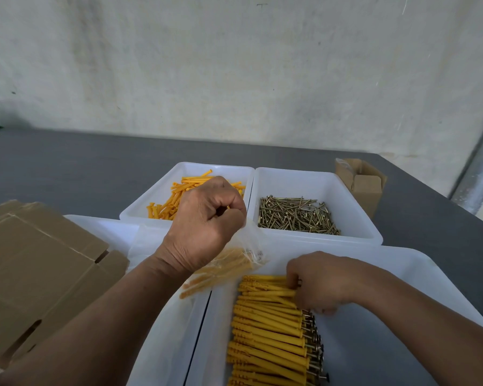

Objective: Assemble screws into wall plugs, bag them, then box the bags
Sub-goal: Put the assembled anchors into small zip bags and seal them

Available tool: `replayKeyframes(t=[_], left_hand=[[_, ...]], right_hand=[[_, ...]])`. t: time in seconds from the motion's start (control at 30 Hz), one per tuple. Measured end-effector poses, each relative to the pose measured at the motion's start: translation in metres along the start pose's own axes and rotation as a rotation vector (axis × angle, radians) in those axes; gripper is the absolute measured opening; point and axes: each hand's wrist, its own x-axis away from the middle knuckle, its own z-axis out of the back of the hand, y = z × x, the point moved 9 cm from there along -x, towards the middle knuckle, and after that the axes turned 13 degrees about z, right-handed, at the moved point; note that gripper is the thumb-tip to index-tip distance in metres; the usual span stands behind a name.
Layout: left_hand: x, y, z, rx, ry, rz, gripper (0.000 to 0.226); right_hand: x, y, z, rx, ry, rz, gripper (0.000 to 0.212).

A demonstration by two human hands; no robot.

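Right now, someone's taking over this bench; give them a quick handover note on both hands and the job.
Left hand: grip closed on the clear bag, partly filled, held above the trays.
Right hand: fingers curled on the row of assembled plugs in the near tray.
Loose plugs and screws sit in the far bins.
Done: many assembled. Left: fill bag, box it; open box far right, flat cartons left.

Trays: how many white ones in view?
4: plugs tray far left, screws tray right of it, near tray holding the assembled plugs, left tray beside that, partly hidden, so it could be two.
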Motion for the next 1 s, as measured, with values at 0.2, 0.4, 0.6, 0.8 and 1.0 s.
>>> replayKeyframes(t=[0.2, 0.4, 0.6, 0.8, 1.0], left_hand=[[0.000, 0.000, 0.000, 0.004, 0.001, -0.003, 0.014], [0.000, -0.001, 0.001, 0.009, 0.000, 0.004, 0.013], [0.000, -0.001, 0.000, 0.026, -0.011, 0.007, 0.013], [0.001, 0.003, -0.001, 0.006, -0.012, -0.026, 0.013], [0.003, 0.006, -0.002, 0.005, -0.023, -0.036, 0.013]], right_hand=[[0.011, -0.007, 0.034, -0.231, 0.311, 0.115, 0.005], [0.037, 0.006, 0.083, -0.293, 0.671, 0.094, 0.015], [0.062, 0.020, 0.104, -0.905, 0.892, 0.214, 0.019], [0.047, -0.009, 0.088, -0.956, 0.756, 0.317, 0.019], [0.035, -0.043, 0.078, -0.767, 0.754, 0.468, 0.006]])
